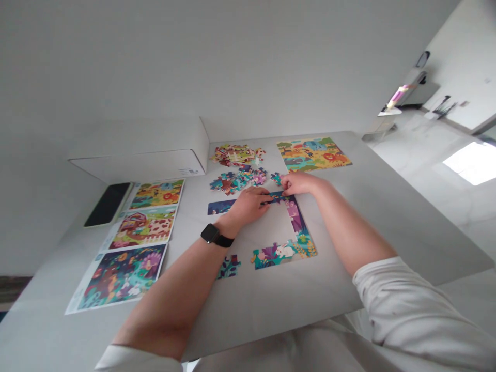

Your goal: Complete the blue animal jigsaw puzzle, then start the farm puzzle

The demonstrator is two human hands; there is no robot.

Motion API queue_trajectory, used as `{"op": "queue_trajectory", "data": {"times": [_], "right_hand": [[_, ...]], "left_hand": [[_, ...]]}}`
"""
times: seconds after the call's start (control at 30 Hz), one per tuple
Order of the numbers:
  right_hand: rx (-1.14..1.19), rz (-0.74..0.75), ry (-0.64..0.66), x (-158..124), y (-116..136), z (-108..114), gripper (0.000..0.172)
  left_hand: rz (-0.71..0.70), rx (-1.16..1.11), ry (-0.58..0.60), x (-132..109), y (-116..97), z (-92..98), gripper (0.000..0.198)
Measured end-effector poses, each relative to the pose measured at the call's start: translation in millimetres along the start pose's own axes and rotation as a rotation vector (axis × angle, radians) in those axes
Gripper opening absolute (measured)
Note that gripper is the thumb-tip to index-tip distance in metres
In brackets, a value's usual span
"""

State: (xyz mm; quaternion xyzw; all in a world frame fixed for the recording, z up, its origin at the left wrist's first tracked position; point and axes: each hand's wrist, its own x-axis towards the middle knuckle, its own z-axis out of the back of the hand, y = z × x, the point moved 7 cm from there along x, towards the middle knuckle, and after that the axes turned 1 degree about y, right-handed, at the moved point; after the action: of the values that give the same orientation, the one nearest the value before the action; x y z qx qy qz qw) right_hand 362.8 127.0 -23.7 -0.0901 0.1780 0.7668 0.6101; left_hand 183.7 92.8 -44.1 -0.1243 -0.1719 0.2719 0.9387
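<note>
A partly joined jigsaw puzzle (297, 219) lies on the table, with dark blue pieces along its top, purple ones down its right side and a white rabbit near the bottom. My left hand (250, 205), a black watch on its wrist, has its fingers and thumb closed on the dark top strip. At the top right corner my right hand (297, 183) bends its fingers over the same strip's edge. A loose teal puzzle piece (276, 178) sits beside the right fingertips. Part of the strip is hidden beneath my left hand.
Loose puzzle pieces (240, 179) and another pile of pieces (234, 154) lie behind. A finished animal puzzle (313, 154) is at the back right. On the left are a reference sheet (124, 274), a phone (109, 204) and a white box (155, 164). Joined pieces (229, 267) rest near my left forearm.
</note>
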Motion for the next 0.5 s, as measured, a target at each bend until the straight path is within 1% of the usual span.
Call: {"op": "queue_trajectory", "data": {"times": [0.07, 0.1, 0.17, 0.2, 0.23, 0.3, 0.33, 0.4, 0.43, 0.5], "right_hand": [[0.028, 0.005, -0.009, 0.3, -2.4, 0.6, 0.012], [0.056, 0.005, -0.035, 0.7, -4.5, 2.5, 0.011], [0.131, -0.037, -0.143, 1.6, -12.6, 9.2, 0.011], [0.16, -0.068, -0.22, 1.8, -17.2, 13.3, 0.014], [0.176, -0.099, -0.293, 1.8, -21.0, 16.3, 0.019], [0.173, -0.145, -0.405, 2.3, -23.9, 17.6, 0.029], [0.157, -0.161, -0.427, 3.4, -22.8, 15.2, 0.034], [0.117, -0.187, -0.417, 7.1, -17.8, 6.4, 0.043], [0.096, -0.198, -0.399, 9.0, -14.9, 1.6, 0.045], [0.067, -0.206, -0.373, 12.1, -10.4, -5.2, 0.046]], "left_hand": [[-0.003, -0.006, 0.051, -1.7, -2.0, 1.8, 0.032], [0.001, -0.016, 0.071, -2.6, -2.2, 4.9, 0.036], [0.028, -0.046, 0.061, -4.2, 0.1, 19.6, 0.045], [0.044, -0.065, 0.033, -5.0, 2.2, 31.3, 0.049], [0.066, -0.082, -0.021, -6.1, 5.2, 46.4, 0.05], [0.063, -0.13, -0.114, -9.3, 8.6, 79.2, 0.047], [0.077, -0.155, -0.18, -12.0, 11.4, 97.4, 0.046], [0.139, -0.202, -0.311, -19.6, 17.9, 130.8, 0.047], [0.171, -0.216, -0.345, -23.5, 20.2, 143.1, 0.047], [0.215, -0.241, -0.402, -31.0, 22.1, 161.1, 0.048]]}}
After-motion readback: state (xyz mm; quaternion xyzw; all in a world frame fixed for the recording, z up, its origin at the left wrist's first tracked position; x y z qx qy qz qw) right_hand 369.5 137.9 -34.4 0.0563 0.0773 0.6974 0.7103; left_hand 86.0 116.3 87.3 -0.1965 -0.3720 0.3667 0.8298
